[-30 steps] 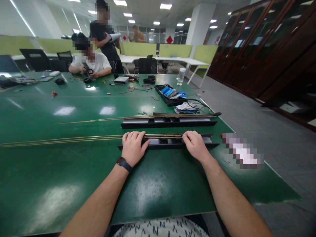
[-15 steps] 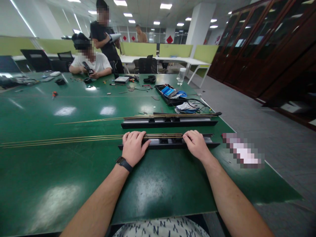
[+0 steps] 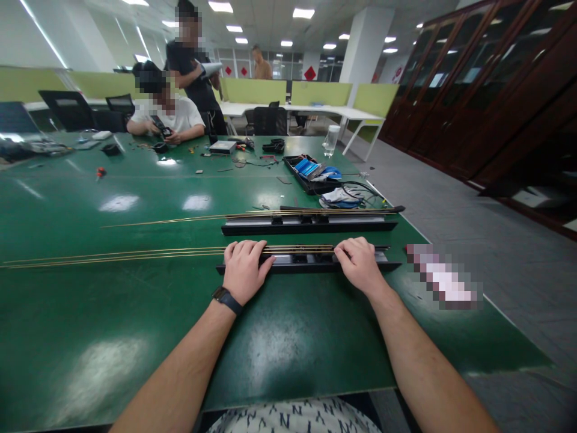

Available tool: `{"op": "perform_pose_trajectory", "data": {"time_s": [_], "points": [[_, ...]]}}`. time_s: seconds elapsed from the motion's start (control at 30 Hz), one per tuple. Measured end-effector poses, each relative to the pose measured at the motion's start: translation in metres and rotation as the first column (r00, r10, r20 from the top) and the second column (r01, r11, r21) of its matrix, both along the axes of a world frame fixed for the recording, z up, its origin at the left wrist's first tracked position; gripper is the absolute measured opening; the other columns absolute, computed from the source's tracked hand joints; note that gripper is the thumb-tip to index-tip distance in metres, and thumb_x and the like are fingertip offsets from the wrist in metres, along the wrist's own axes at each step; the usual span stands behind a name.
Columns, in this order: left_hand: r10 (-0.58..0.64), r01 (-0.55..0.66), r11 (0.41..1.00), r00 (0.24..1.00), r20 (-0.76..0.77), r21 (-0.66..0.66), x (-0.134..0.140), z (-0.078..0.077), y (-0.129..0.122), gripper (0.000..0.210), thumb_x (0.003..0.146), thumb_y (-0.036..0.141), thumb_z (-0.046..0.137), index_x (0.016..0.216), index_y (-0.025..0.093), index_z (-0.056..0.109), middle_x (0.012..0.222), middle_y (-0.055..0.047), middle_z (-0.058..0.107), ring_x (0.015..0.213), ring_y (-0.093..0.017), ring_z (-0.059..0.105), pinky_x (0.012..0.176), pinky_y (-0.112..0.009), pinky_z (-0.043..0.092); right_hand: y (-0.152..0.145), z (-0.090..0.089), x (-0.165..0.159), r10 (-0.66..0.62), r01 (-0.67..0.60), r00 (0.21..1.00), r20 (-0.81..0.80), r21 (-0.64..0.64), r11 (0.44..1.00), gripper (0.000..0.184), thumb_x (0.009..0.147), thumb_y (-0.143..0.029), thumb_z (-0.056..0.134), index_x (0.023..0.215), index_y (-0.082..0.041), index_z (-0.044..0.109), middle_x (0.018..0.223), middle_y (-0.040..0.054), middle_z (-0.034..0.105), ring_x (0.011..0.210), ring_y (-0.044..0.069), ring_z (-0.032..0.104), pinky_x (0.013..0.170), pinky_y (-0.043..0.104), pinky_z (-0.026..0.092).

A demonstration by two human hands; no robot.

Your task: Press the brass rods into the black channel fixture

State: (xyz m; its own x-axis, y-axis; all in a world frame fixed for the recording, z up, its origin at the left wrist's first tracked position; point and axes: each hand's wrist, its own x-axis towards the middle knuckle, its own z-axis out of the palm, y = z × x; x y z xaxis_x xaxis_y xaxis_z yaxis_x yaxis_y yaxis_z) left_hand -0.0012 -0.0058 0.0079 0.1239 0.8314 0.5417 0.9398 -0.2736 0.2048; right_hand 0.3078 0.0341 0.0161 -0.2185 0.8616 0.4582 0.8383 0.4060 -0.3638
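Hardly a stir at the green table (image 3: 135,325)

Compared with a second ago, both hands keep their places; only the person in the far background (image 3: 262,65) now appears farther right. The left hand (image 3: 244,264) lies spread across the near black rail (image 3: 306,268), thumb apart from the fingers. The right hand (image 3: 356,258) pinches thumb and fingertips together at the gold rods (image 3: 300,248); which rod they grip cannot be told. Those rods lie along the near black rail and run far out to the left, partly covered by the left hand.

Just beyond sits the far black rail (image 3: 311,227), bearing more thin rods. Behind it are white-and-blue gloves (image 3: 340,196), a black tray (image 3: 303,184) of blue items and a clear cup (image 3: 330,144). A blurred pinkish object (image 3: 444,276) lies near the right table edge. Across the table, a seated person (image 3: 180,114) handles a dark device.
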Motion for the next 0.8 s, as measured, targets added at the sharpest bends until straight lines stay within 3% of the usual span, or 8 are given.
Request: {"op": "perform_pose_trajectory", "data": {"time_s": [0.8], "points": [[0.0, 0.0, 1.0, 1.0, 0.001, 0.001, -0.0009, -0.0003, 0.0001, 0.037, 0.097, 0.046, 0.058, 0.125, 0.024, 0.064, 0.117, -0.011, 0.071, 0.116, -0.029, 0.061, 0.109, -0.051, 0.033, -0.0049, -0.0004, -0.0066, 0.025, -0.026, 0.998, 0.053, 0.018, 1.0, 0.027, 0.099, -0.037, 0.046, 0.084, -0.023, 0.063, 0.088, 0.0041, 0.07, 0.091, 0.022, 0.054, 0.089, 0.042, 0.028]]}}
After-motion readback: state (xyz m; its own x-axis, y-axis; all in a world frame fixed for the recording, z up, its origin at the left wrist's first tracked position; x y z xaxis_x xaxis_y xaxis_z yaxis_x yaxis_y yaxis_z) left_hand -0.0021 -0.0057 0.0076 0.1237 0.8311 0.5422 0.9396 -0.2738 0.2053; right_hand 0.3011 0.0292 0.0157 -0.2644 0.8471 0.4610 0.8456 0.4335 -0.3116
